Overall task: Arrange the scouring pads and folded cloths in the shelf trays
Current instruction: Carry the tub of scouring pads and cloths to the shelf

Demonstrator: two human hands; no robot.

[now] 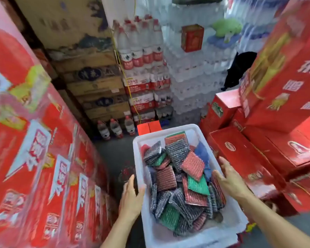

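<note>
With the left hand (132, 192) and right hand (227, 178) each holding a long rim of the white tray (168, 135), keep it level so the scouring pads (183, 179) stay in.

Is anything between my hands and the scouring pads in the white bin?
Nothing visible. The left hand and right hand sit on the white bin's side rims, and the scouring pads lie uncovered between them. No shelf trays are in view.

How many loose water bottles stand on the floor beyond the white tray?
3, in a row on the floor below the stacked brown cartons: left bottle, middle bottle, right bottle. More may be hidden behind the red cartons at left.
</note>
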